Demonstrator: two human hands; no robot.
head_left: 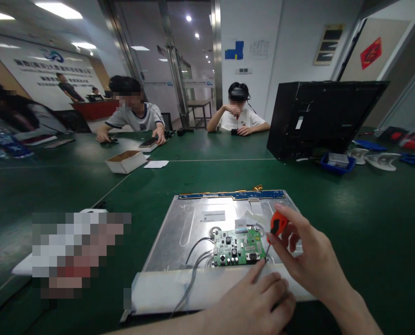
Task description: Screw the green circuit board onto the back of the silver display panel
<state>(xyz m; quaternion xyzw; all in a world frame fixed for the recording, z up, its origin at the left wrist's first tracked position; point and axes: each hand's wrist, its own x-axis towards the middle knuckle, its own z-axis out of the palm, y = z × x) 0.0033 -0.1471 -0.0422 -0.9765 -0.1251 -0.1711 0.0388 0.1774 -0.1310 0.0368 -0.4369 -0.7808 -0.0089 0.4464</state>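
A flat metal display panel (165, 237) lies on the green table, with a green circuit board (235, 246) on it. My right hand (301, 246) pinches a red-and-black screwdriver (277, 224), its shaft pointing down at the board's lower right corner. Near that same corner, the index fingertip of my left hand (256, 298) touches the board's edge; its other fingers are bent over a whitish strip (168, 288) along the panel's near edge. Grey cables (193, 274) run from the board's left side across the strip. A blue circuit strip (228, 195) borders the panel's far edge.
A black monitor (326, 121) stands at the back right, beside a blue tray (338, 164) with parts. An open white box (126, 163) and paper (156, 164) lie left of centre. Two people sit across the table; another is at the far left. A pixelated patch covers items nearer left.
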